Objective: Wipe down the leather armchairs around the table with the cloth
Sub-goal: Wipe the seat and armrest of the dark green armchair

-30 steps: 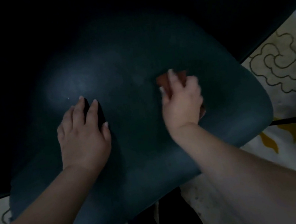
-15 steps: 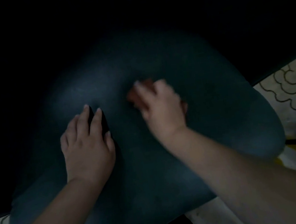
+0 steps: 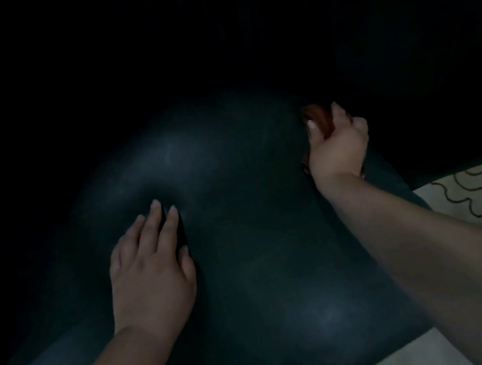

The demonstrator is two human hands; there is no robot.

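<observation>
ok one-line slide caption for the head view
Right hand wipes a dark leather armchair with a reddish cloth while the left hand rests flat.

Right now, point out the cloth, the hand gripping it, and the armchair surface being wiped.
cloth (image 3: 320, 122): head view, reddish fold showing above the fingers.
right hand (image 3: 336, 149): head view, back of the hand, gripping the cloth.
armchair (image 3: 255, 227): head view, bare dark leather between the hands.

You see the dark leather armchair (image 3: 258, 242), its smooth, faintly shiny surface filling the view under your fingers (image 3: 157, 213). The reddish-brown cloth (image 3: 316, 121) is bunched between the fingers (image 3: 337, 113) and thumb of your right hand, pressed against the armchair's far right edge.
</observation>
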